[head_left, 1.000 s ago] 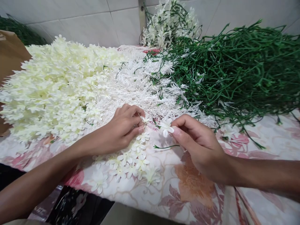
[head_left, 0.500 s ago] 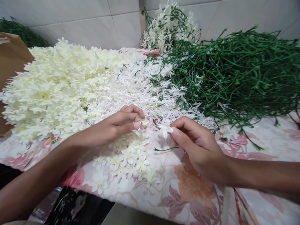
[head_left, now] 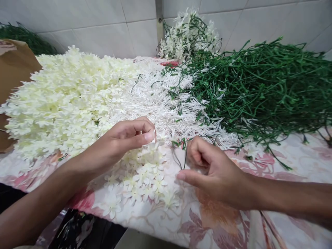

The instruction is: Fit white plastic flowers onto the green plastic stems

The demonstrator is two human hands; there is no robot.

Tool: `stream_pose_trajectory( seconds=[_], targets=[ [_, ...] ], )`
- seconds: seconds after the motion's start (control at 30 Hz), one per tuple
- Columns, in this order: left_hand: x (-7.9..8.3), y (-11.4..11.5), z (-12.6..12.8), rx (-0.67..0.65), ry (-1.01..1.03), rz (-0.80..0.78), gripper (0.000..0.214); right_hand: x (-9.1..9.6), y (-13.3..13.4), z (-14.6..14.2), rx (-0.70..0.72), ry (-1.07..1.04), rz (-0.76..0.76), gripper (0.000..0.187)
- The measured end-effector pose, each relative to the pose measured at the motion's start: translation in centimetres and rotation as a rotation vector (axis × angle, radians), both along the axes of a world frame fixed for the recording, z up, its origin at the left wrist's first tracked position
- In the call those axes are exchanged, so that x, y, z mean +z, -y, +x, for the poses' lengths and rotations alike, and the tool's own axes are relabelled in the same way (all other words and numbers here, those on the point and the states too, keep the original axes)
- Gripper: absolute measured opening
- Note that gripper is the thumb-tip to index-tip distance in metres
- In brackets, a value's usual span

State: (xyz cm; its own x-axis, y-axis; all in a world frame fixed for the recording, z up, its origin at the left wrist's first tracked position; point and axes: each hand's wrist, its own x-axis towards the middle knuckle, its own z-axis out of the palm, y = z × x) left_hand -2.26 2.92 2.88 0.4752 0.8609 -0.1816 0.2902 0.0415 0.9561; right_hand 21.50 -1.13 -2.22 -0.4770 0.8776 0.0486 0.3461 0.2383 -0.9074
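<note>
My left hand (head_left: 127,136) is closed in a pinch above a small heap of loose cream blossoms (head_left: 146,180). A thin pale sliver shows at its fingertips, too small to name. To the right, my right hand (head_left: 210,169) has its thumb stretched away from the curled fingers, leaving a visible gap. Thin green flower stems (head_left: 183,157), partly blurred, stand beside the thumb tip and seem to touch it; I cannot tell whether they are gripped. Just beyond both hands spreads a pile of white stamens (head_left: 160,107).
Cream artificial flower heads (head_left: 67,93) are piled at left beside a brown paper bag (head_left: 15,69). Green stems (head_left: 264,86) lie heaped at right. A bunch of white flowers on stems (head_left: 189,36) rests against the tiled wall (head_left: 103,41). A floral cloth (head_left: 160,228) covers the table.
The white flower has gone from my right fingertips, and that thumb has moved away from the fingers. Green stems now stand by the thumb. My left fingers have drawn closer together.
</note>
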Motion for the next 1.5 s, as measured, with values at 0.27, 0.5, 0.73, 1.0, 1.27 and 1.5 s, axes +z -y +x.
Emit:
stream_pose_trajectory(
  seconds=[0.27,0.5,0.73,1.0,1.27,1.5],
  targets=[
    [-0.2,-0.4,0.5,0.176,0.295,-0.243,0.007,0.0,-0.2,-0.6,-0.083,0.299,0.453,0.015],
    [-0.7,-0.3,0.7,0.202,0.355,-0.252,0.007,0.8,-2.0,-0.5,-0.109,0.715,0.600,0.028],
    [-1.2,0.0,1.0,0.110,0.443,-0.396,0.009,1.5,-2.6,-0.7,-0.075,0.781,0.482,0.014],
    [-1.3,0.3,1.0,0.127,0.531,-0.462,0.016,4.7,-2.4,0.0,-0.083,0.364,0.499,0.012],
    [-1.7,0.5,1.1,0.135,0.576,-0.466,0.015,4.5,-1.5,-1.9,-0.005,0.161,0.606,0.014],
    [-1.4,1.0,1.4,0.158,0.554,-0.481,0.023,3.5,-2.2,-3.9,-0.070,0.132,0.864,0.009]
  ],
)
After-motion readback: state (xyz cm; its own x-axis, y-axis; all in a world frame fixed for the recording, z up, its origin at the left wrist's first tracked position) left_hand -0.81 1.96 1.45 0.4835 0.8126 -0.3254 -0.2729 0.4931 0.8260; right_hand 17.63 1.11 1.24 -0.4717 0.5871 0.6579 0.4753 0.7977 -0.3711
